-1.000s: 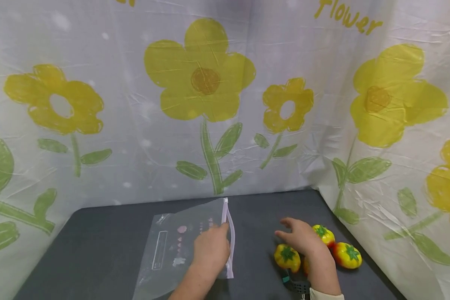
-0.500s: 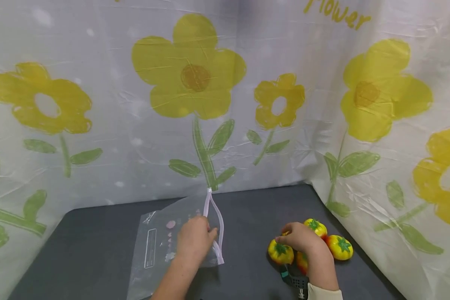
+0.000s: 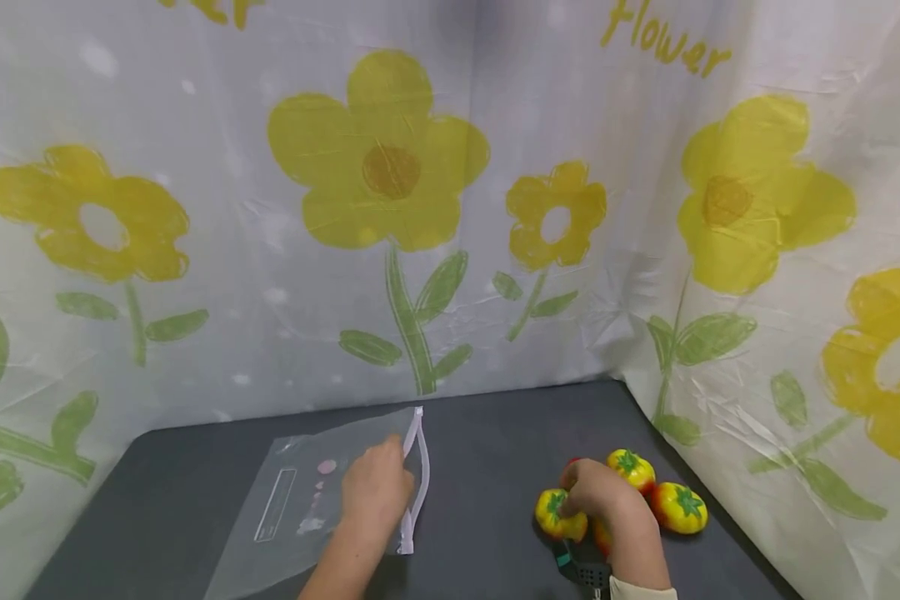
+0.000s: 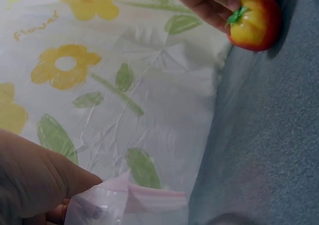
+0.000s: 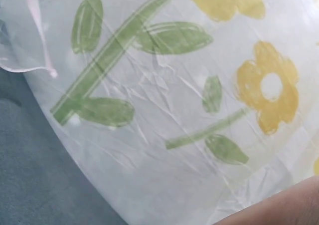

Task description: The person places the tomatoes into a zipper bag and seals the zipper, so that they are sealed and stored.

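My left hand [image 3: 377, 492] pinches a clear zip bag [image 3: 251, 562] near its mouth, where a pale pink zip strip [image 3: 423, 479] bows apart from the other edge. In the left wrist view, thumb and fingers hold the bag's film [image 4: 154, 207] at the lower left. On the right, my right hand [image 3: 611, 500] reaches down over a yellow-and-red tomato [image 3: 551, 521] with green leaves on top. Its fingers are curled onto that tomato, the fingertips right at the leaves in the left wrist view. The right wrist view hardly shows this hand.
Behind the right hand lie more such tomatoes, one at the back [image 3: 630, 469] and one at the right [image 3: 678, 507]; another is partly hidden under the wrist. A dark table [image 3: 487, 467] carries everything. Flower-printed white sheeting [image 3: 307, 333] stands along its back and right sides.
My right hand has come down from above the tomatoes and taken hold of the front one. My left hand keeps its grip on the bag, which has shifted a little left.
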